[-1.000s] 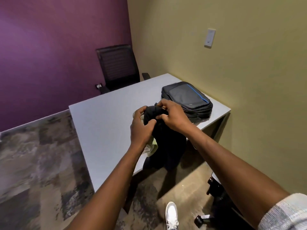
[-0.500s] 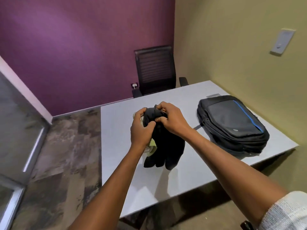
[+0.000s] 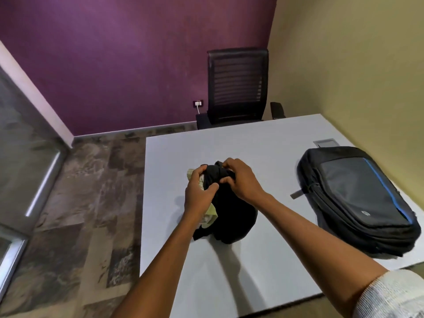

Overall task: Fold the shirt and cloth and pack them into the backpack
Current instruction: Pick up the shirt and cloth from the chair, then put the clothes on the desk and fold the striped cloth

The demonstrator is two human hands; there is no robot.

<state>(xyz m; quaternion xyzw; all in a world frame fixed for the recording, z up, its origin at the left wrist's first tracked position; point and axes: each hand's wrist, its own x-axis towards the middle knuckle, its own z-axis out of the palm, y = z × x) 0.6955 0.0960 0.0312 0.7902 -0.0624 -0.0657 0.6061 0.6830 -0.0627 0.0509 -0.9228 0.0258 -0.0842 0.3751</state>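
A bunched black shirt [image 3: 231,216] hangs over the white table [image 3: 263,143], its lower end at the tabletop. My left hand [image 3: 198,193] and my right hand [image 3: 241,180] both grip its top, fingers curled into the fabric. A pale green-yellow cloth [image 3: 210,213] is bunched against the shirt under my left hand, and a bit of it shows above the fingers. The dark grey backpack [image 3: 358,198] with a blue stripe lies flat on the table to the right, closed as far as I can see.
A black mesh office chair [image 3: 237,83] stands behind the table's far edge, against the purple wall. A yellow wall runs along the table's right side. A cable grommet [image 3: 325,143] is set in the tabletop beyond the backpack. Patterned floor lies to the left.
The view has swung left and moved over the table, so the bundle now hangs above the tabletop instead of past its edge. Both hands keep the same hold on the shirt.
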